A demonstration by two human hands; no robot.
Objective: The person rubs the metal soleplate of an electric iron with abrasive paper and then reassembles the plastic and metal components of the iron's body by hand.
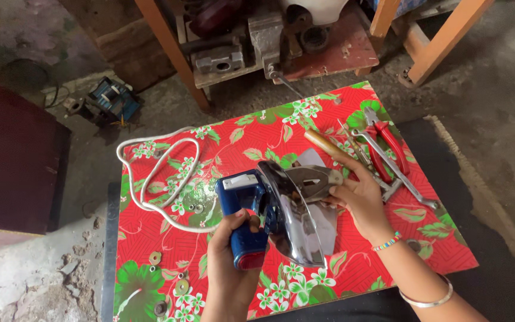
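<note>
Red floral table (233,149): white cord (162,179), pliers (385,143), spanner (397,173), washers (181,286).

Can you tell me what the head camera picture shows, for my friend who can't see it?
A left hand holds a blue clothes iron by its handle while the right hand touches its upturned metal plate, above a red flowered table. Red pliers and a white cord lie nearby.

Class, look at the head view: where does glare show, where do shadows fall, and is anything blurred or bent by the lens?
Head view: soft daylight; glare streaks the iron's chrome plate; dim shadow under the workbench at top; edges bend slightly outward; left hand, right hand and pliers stay sharp.
</note>
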